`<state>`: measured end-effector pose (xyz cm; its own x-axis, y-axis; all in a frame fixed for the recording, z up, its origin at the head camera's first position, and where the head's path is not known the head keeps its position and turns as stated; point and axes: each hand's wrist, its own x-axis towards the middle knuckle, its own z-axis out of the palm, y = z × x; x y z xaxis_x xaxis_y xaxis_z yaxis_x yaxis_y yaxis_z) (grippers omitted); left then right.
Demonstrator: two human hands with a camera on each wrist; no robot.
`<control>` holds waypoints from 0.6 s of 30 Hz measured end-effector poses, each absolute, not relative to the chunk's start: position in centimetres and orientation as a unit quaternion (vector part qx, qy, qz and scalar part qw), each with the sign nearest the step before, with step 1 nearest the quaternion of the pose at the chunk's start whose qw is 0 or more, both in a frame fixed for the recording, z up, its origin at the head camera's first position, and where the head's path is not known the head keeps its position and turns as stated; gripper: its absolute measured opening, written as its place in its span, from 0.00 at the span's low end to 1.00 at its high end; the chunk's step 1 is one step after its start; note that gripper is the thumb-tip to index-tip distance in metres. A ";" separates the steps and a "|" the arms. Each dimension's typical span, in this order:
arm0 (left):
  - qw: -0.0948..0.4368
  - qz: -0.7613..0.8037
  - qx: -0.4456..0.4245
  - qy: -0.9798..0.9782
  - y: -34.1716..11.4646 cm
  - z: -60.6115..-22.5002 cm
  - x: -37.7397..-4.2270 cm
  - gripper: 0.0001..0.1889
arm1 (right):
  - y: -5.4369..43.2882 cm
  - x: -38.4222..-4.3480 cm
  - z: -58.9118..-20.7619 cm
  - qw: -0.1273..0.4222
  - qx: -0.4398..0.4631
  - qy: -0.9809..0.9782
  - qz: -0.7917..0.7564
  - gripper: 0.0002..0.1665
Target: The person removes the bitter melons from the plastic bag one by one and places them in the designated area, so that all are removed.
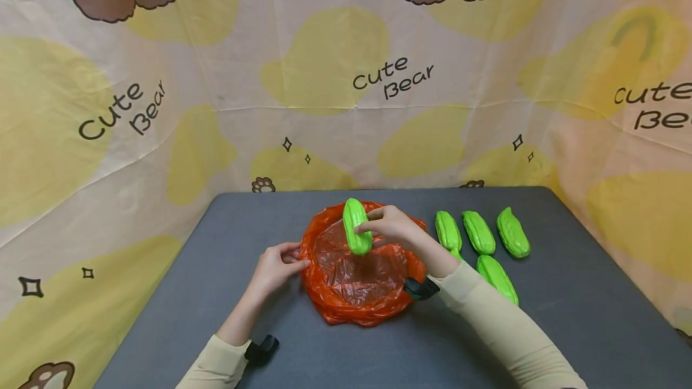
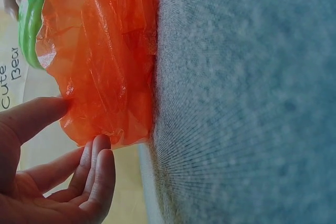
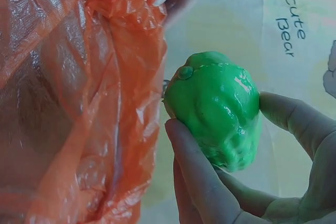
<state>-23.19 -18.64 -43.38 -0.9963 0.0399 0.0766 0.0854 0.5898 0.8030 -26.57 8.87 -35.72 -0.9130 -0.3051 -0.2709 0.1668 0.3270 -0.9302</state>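
Observation:
An orange-red plastic bag (image 1: 330, 305) stands on the table with its mouth spread wide and its rim folded outward. My left hand (image 1: 276, 269) holds the bag's left rim, thumb and fingertips against the plastic (image 2: 105, 77). Over the bag's mouth, my right hand (image 1: 391, 224) pinches a bright green, lumpy, oblong toy vegetable (image 1: 354, 227) between thumb and fingers. In the right wrist view that green toy vegetable (image 3: 215, 108) shows end-on, beside the bag wall (image 3: 126, 77). The inside of the bag shows only crumpled, see-through plastic.
Several more green toy vegetables (image 1: 478, 233) lie right of the bag, one (image 1: 497, 280) partly behind the right sleeve. The dark grey table (image 1: 216, 293) ends at a patterned cloth backdrop (image 1: 324, 65). Black wrist cameras sit on the left wrist (image 1: 262, 350) and right wrist (image 1: 420, 289).

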 end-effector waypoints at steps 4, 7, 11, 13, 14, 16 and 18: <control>0.026 -0.453 -0.035 -0.890 -18.6 -43.4 -23.2 0.25 | 9.8 -26.2 -35.2 0.202 -0.049 0.796 -0.568 0.37; 0.026 -0.453 -0.034 -0.891 -18.6 -43.4 -23.1 0.25 | 10.6 -25.9 -34.9 0.196 -0.048 0.812 -0.548 0.41; 0.023 -0.457 -0.034 -0.889 -18.6 -43.3 -23.0 0.24 | 11.6 -25.6 -34.6 0.192 -0.051 0.815 -0.544 0.43; 0.023 -0.458 -0.038 -0.888 -18.5 -43.3 -23.0 0.25 | 12.2 -25.4 -34.5 0.191 -0.052 0.813 -0.548 0.44; 0.022 -0.459 -0.039 -0.887 -18.5 -43.2 -23.0 0.25 | 12.4 -25.4 -34.4 0.190 -0.053 0.813 -0.549 0.45; 0.023 -0.459 -0.041 -0.887 -18.5 -43.3 -23.1 0.24 | 13.0 -25.3 -34.3 0.186 -0.053 0.812 -0.550 0.45; 0.025 -0.459 -0.043 -0.887 -18.4 -43.3 -23.1 0.24 | 13.7 -25.1 -34.2 0.186 -0.059 0.811 -0.552 0.45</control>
<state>-23.15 -18.41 -43.34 -0.9950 0.0543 0.0835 0.0995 0.5745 0.8125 -25.13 13.68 -34.17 -0.9241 -0.3009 -0.2357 0.1090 0.3836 -0.9170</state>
